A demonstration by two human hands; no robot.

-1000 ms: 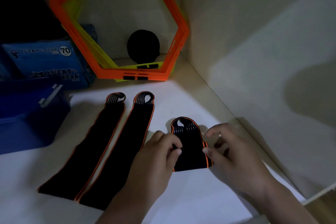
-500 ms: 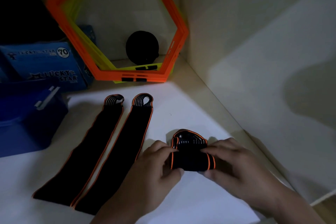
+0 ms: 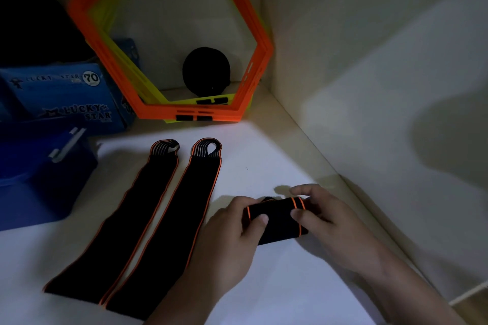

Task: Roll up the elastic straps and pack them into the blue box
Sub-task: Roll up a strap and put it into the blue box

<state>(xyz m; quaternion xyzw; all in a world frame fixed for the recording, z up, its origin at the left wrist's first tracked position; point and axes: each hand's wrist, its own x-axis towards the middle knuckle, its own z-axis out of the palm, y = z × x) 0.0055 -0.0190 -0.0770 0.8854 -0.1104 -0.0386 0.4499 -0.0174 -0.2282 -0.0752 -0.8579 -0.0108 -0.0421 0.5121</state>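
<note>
A black elastic strap with orange edging (image 3: 277, 216) is wound into a thick roll on the white surface. My left hand (image 3: 232, 235) grips its left end and my right hand (image 3: 324, 221) grips its right end, thumbs on top. Two more black straps lie flat and unrolled to the left, one (image 3: 126, 219) beside the other (image 3: 169, 224), loop ends pointing away. The blue box (image 3: 45, 179) stands at the left edge with its lid open.
Orange and yellow hexagon rings (image 3: 169, 42) lean against the back wall with a black round object (image 3: 206, 71) behind them. A blue Lucky Star carton (image 3: 60, 97) sits behind the box. A wall closes off the right side.
The strap's loop end, flat and sticking out a second ago, has been rolled in; the roll is now thicker and both hands have closed around it, slightly nearer me.
</note>
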